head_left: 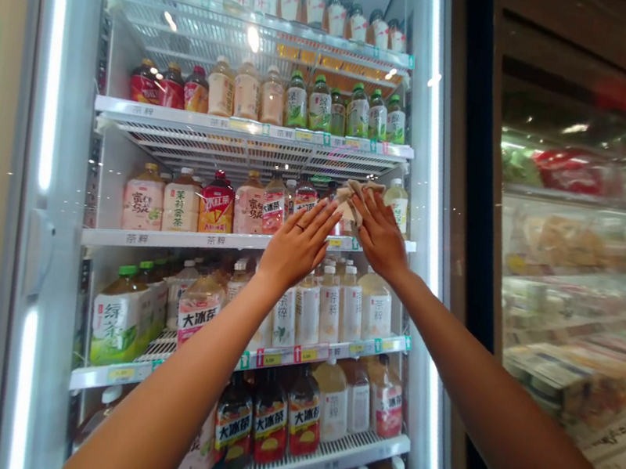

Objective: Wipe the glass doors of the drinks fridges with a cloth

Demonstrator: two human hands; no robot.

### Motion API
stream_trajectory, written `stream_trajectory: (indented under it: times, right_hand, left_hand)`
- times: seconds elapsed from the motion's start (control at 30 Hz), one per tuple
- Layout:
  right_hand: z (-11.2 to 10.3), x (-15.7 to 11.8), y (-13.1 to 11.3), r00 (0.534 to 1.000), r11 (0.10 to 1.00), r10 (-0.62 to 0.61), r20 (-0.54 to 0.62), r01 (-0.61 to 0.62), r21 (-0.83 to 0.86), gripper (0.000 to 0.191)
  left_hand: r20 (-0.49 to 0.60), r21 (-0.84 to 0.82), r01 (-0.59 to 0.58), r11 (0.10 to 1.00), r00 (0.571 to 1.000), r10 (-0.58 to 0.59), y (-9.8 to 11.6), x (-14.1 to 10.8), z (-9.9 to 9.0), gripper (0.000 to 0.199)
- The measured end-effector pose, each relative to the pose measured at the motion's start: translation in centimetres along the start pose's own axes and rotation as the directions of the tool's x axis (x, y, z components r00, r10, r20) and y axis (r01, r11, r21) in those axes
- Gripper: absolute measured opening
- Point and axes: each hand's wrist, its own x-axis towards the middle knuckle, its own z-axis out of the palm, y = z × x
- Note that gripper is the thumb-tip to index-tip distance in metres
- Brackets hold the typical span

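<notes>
My left hand [298,242], with a ring on one finger, lies flat against the glass door [425,125] of a drinks refrigerator, its fingers apart and holding nothing. My right hand [379,235] presses a crumpled beige cloth [355,200] against the same pane, just beside my left fingertips. Behind the glass, at hand height, stand bottles of pink and orange tea drinks [216,207]. The cloth and my hands hide part of that row.
White wire shelves [169,239] with price strips hold several rows of bottled drinks behind the glass. Bright light strips run along the white door frame [53,106]. To the right stands a glass-fronted chilled case [580,308] of packaged food.
</notes>
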Motion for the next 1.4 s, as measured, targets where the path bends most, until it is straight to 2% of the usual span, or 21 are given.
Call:
stream_trajectory:
  times: [0.1, 0.17, 0.33, 0.43, 0.53, 0.63, 0.77, 0.87, 1.03, 1.17, 1.27, 1.4]
  right_hand:
    - [-0.9, -1.3, 0.4, 0.992, 0.995, -0.096, 0.078, 0.096, -0.008, 0.066]
    - [-1.5, -1.7, 1.0, 0.987, 0.993, -0.112, 0.113, 0.114, -0.011, 0.066]
    - [-1.2, -0.3, 1.2, 0.999, 1.000, -0.012, 0.044, 0.012, -0.007, 0.073]
    - [-1.1, -0.1, 0.9, 0.996, 0.999, -0.045, 0.074, 0.047, -0.013, 0.072]
    - [-2.0, -1.2, 1.6, 0.985, 0.994, -0.107, 0.133, 0.109, -0.012, 0.067]
    - [-2.8, -1.8, 3.1, 0.991, 0.997, -0.067, 0.118, 0.070, -0.015, 0.067]
    - [-2.7, -0.7, 4.1, 0.998, 1.000, 0.012, 0.065, -0.012, 0.001, 0.065]
    - [-2.5, -0.5, 4.0, 0.997, 1.000, -0.004, 0.080, 0.004, 0.000, 0.065]
    - [-3.2, -2.7, 4.7, 0.982, 0.995, -0.089, 0.167, 0.094, -0.019, 0.070]
    - [-3.3, -2.3, 5.6, 0.989, 0.999, -0.016, 0.144, 0.021, -0.031, 0.066]
    - [-3.1, -1.1, 5.5, 0.995, 0.999, 0.048, 0.091, -0.045, -0.027, 0.066]
    - [-3.4, -1.7, 5.8, 0.992, 0.999, 0.004, 0.123, 0.001, -0.041, 0.068]
  left_hand:
    - [0.006, 0.006, -0.016, 1.000, 1.000, 0.016, 0.0, 0.0, 0.0, 0.076]
    - [0.016, 0.010, -0.025, 1.000, 1.000, 0.025, -0.1, 0.0, 0.0, 0.076]
    - [0.039, -0.008, -0.048, 0.999, 0.998, 0.048, 0.0, 0.4, -0.1, 0.074]
    - [0.021, -0.030, 0.005, 1.000, 1.000, -0.005, 0.6, 1.0, -0.2, 0.075]
    - [0.009, -0.057, 0.048, 0.997, 0.999, -0.048, 1.9, 2.2, -0.1, 0.076]
    - [0.009, -0.091, -0.001, 0.996, 1.000, 0.002, 3.2, 3.8, 0.7, 0.077]
    - [0.019, -0.106, -0.038, 0.994, 0.999, 0.040, 4.3, 5.2, 1.8, 0.075]
    - [0.020, -0.096, -0.037, 0.995, 0.999, 0.039, 4.5, 5.1, 2.0, 0.074]
    - [0.060, -0.099, -0.111, 0.989, 0.991, 0.117, 4.3, 4.6, 1.6, 0.078]
    - [0.096, -0.111, -0.137, 0.984, 0.984, 0.148, 4.5, 5.0, 1.6, 0.075]
    - [0.069, -0.126, -0.114, 0.985, 0.990, 0.123, 4.8, 5.7, 1.7, 0.073]
    - [0.031, -0.154, -0.064, 0.986, 0.997, 0.070, 5.4, 6.7, 2.1, 0.071]
